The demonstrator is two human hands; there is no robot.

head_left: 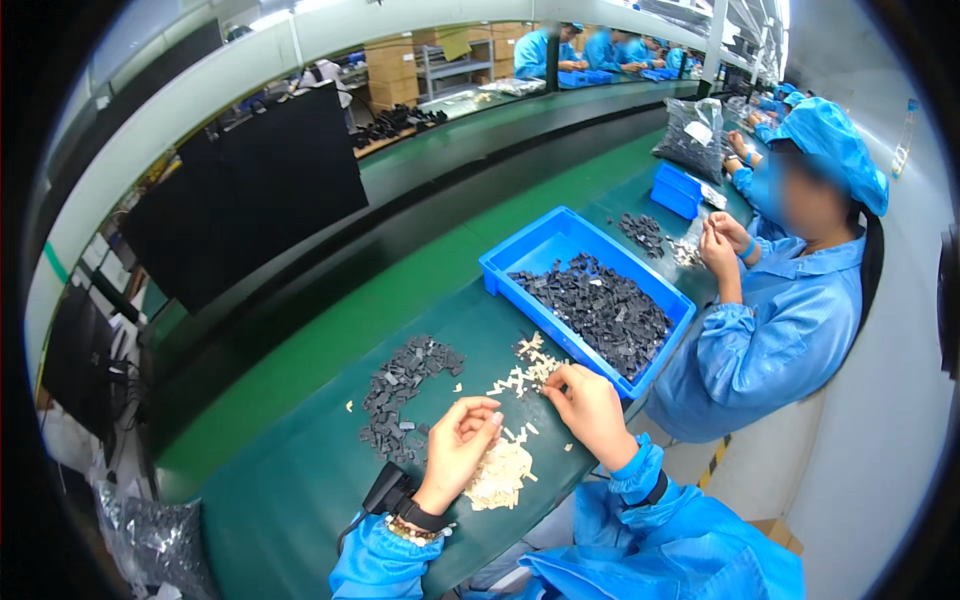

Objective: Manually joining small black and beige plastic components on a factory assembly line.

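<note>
The left hand (460, 445) hangs over the near cream pile (503, 478), fingers loosely curled and thumb close to the forefinger; whether a small piece sits between them I cannot tell; the right hand (592, 408) has thumb and forefinger drawn together at the edge of the scattered cream pieces (520, 378), and its grip is likewise hidden.

The likeliest trouble is mixing: the loose dark pieces (398, 390) lie just beyond and to the left of the left hand, with only a narrow gap to the cream ones, so a careless sweep of the fingers could push one kind into the other; the near cream pile lies close to the person's side of the table (310, 470), so a dragging sleeve could tip bits off; the black wrist device (388, 490), just behind the left hand, could nudge the nearest dark pieces.

The blue tray (548, 247), with its heap of dark parts (600, 310), stands just beyond the right hand; its wall blocks a flat reach that way, and a knock might jolt it; farther out on that side are a co-worker (780, 330), a small blue bin (678, 190) and a filled bag (692, 138); a clear bag (155, 535) lies well to the left of both hands.
</note>
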